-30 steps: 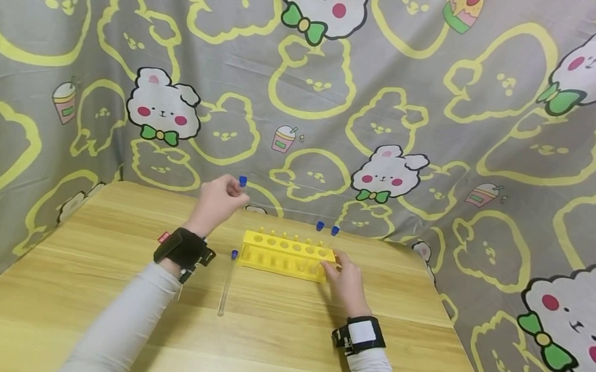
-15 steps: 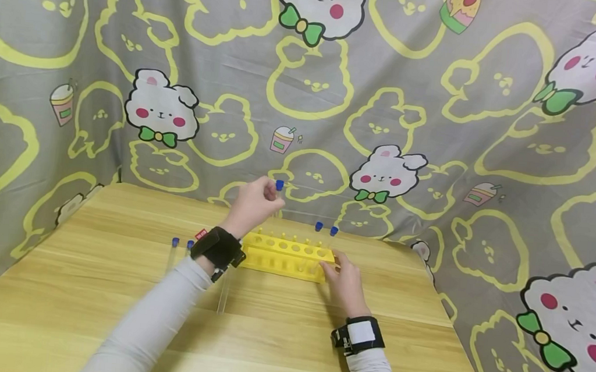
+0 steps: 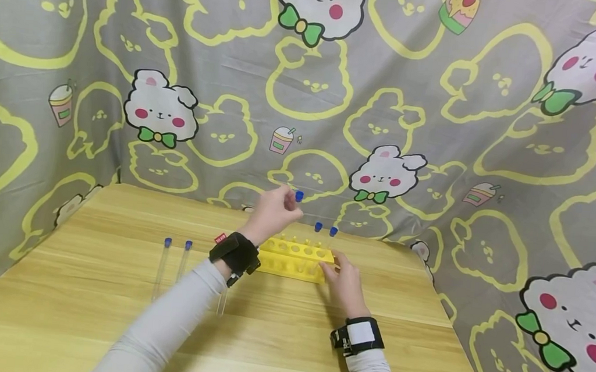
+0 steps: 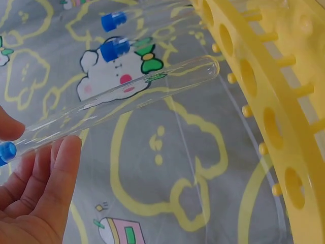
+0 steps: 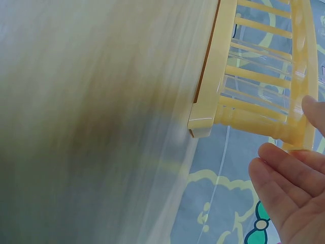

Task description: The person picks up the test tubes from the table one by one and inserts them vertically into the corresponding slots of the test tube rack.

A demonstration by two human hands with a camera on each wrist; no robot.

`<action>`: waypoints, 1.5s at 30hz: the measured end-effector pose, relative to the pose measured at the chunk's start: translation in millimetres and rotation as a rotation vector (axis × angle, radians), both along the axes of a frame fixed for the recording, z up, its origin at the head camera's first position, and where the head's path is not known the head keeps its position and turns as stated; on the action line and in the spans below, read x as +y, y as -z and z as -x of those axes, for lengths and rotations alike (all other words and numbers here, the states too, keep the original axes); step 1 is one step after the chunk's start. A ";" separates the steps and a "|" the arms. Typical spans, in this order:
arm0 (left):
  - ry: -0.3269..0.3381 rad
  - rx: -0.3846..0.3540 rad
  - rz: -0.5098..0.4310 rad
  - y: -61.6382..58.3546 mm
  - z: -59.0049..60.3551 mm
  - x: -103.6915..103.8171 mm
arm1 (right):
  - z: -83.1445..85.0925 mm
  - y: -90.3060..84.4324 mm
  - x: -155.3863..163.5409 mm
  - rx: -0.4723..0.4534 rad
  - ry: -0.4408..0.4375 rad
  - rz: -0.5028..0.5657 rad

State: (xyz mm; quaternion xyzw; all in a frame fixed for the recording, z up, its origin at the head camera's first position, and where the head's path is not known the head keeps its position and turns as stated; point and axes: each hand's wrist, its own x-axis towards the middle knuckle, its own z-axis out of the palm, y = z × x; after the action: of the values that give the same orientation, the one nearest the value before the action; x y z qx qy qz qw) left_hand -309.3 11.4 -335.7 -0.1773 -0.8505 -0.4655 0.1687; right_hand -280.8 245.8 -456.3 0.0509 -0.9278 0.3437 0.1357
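My left hand [image 3: 275, 210] pinches a clear test tube [image 4: 147, 96] near its blue stopper [image 3: 299, 196], above the yellow test tube rack [image 3: 291, 269]. In the left wrist view the tube's rounded end points toward the rack's row of holes, apart from them. My right hand [image 3: 345, 280] grips the rack's right end, thumb on one side and fingers on the other, as the right wrist view shows at the rack's end [image 5: 254, 124]. Two stoppered tubes stand in the rack at its right, their blue stoppers [image 3: 318, 227] showing above it. My left wrist hides the rack's left end.
Left of the rack, test tubes with blue stoppers lie on the wooden table [image 3: 85, 286]: one far left [image 3: 161, 268], one beside it [image 3: 184, 262], and another [image 3: 222, 302] partly behind my left forearm. A patterned grey curtain [image 3: 234, 58] hangs around the table.
My left hand has moved right, carrying the test tube from left of the rack to over it, and slightly lower at the end. The left tubes came into view. My right hand stays on the rack.
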 end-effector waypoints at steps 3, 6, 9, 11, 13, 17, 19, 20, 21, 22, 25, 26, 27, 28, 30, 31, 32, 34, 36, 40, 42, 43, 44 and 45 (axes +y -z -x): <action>0.014 -0.009 0.001 1.0 -0.4 5.4 | 0.4 -0.4 0.2 0.000 0.003 0.003; 0.023 -0.015 0.010 3.6 0.5 10.4 | 0.6 -0.8 0.2 -0.005 0.004 0.011; 0.041 -0.029 0.014 7.0 1.6 14.8 | 0.7 -0.6 0.1 -0.011 0.003 0.016; 0.058 -0.041 0.014 9.1 1.6 17.0 | 0.6 -0.5 0.0 -0.013 0.000 0.013; 0.080 -0.054 0.010 11.2 1.6 18.7 | 0.6 -0.6 0.0 -0.016 0.000 0.012; 0.100 -0.087 0.018 17.0 2.2 20.7 | 0.6 -1.0 0.1 -0.016 0.001 0.011; 0.097 -0.105 0.027 20.9 3.1 21.3 | 0.8 -0.9 0.1 -0.013 0.003 0.013; 0.096 -0.112 0.031 22.9 3.5 21.4 | 0.8 -0.7 0.2 -0.012 0.004 0.012; 0.093 -0.118 0.035 25.1 4.2 21.5 | 0.7 -0.7 0.1 -0.010 0.003 0.012; 0.090 -0.124 0.040 27.5 5.0 21.7 | 0.8 -0.4 0.1 -0.006 0.002 0.011; 0.083 -0.138 0.060 34.8 7.3 22.1 | 0.6 -0.3 0.2 -0.006 0.001 0.018; 0.082 -0.143 0.068 36.9 7.8 22.2 | 0.6 -0.2 0.3 -0.006 0.000 0.019; 0.081 -0.150 0.076 39.0 8.4 22.4 | 0.5 -0.4 0.2 -0.007 -0.002 0.020; 0.082 -0.157 0.084 40.7 8.6 22.6 | 0.6 -0.3 0.3 -0.008 -0.003 0.020; 0.083 -0.169 0.096 44.0 8.8 23.2 | 0.8 -0.2 0.4 -0.010 -0.003 0.022; 0.082 -0.175 0.104 45.6 9.0 23.5 | 1.0 0.0 0.6 -0.011 -0.004 0.022; 0.080 -0.182 0.111 47.2 9.0 23.9 | 1.0 0.1 0.7 -0.012 -0.003 0.023; 0.077 -0.189 0.122 50.2 9.1 24.7 | 1.0 0.2 0.7 -0.017 -0.002 0.028; 0.074 -0.194 0.132 52.6 8.7 25.4 | 1.1 0.6 0.8 -0.020 0.001 0.031; 0.070 -0.187 0.150 54.9 7.6 26.4 | 0.8 1.2 0.2 -0.016 0.001 0.034; 0.070 -0.185 0.156 55.4 7.3 26.8 | 0.9 0.8 0.0 -0.012 0.000 0.034; 0.069 -0.183 0.159 55.7 7.3 27.0 | 0.8 0.6 -0.2 -0.010 -0.001 0.033; 0.069 -0.182 0.160 56.0 7.4 27.1 | 0.7 -0.1 -0.3 -0.011 0.000 0.032; 0.067 -0.180 0.163 56.5 7.8 27.3 | 0.7 -0.6 -0.3 -0.011 0.000 0.030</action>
State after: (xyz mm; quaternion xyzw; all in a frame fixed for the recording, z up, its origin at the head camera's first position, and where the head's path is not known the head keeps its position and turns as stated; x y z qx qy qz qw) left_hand -317.1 38.7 -392.2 -0.1763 -0.8908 -0.4144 0.0607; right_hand -281.5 245.5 -455.7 0.0468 -0.9234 0.3576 0.1315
